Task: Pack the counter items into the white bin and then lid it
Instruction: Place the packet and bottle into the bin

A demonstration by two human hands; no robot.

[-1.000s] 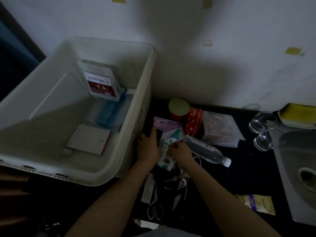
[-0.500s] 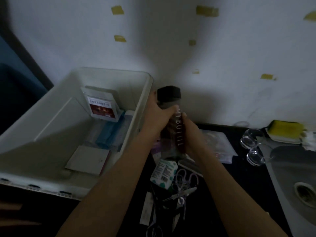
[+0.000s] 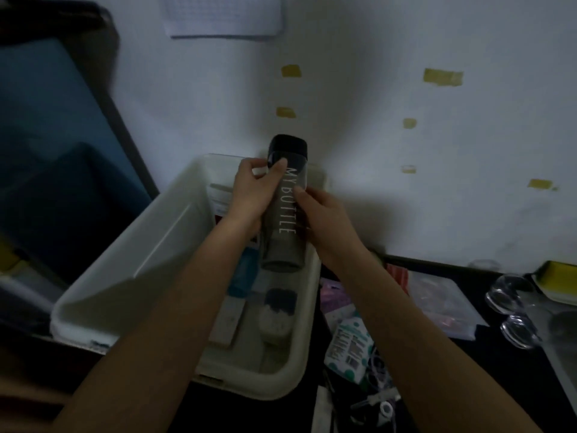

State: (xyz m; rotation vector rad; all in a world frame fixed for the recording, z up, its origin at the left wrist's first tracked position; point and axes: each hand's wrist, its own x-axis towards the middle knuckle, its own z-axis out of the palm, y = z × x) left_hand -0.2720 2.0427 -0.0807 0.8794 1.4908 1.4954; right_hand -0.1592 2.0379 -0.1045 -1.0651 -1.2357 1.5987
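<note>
A tall clear bottle (image 3: 285, 214) with a black cap and the words MY BOTTLE hangs upright over the right half of the white bin (image 3: 140, 276). Both hands hold it: my left hand (image 3: 253, 192) grips its upper left side with the thumb near the cap, and my right hand (image 3: 318, 214) presses its right side. Inside the bin lie a blue pack (image 3: 242, 276), a flat pale card (image 3: 226, 323) and a dark-topped small item (image 3: 278, 314). My arms hide part of the bin's contents.
On the dark counter right of the bin lie a white-and-teal packet (image 3: 348, 345), a clear bag (image 3: 443, 304), a purple pack (image 3: 335, 296), scissors (image 3: 374, 404) and two glass cups (image 3: 512, 310). A yellow sponge (image 3: 559, 273) sits far right. The white wall stands close behind.
Both hands lifted the bottle from the counter and carried it left, from beside the bin's right wall to over the bin's inside. The view has tilted up and shifted.
</note>
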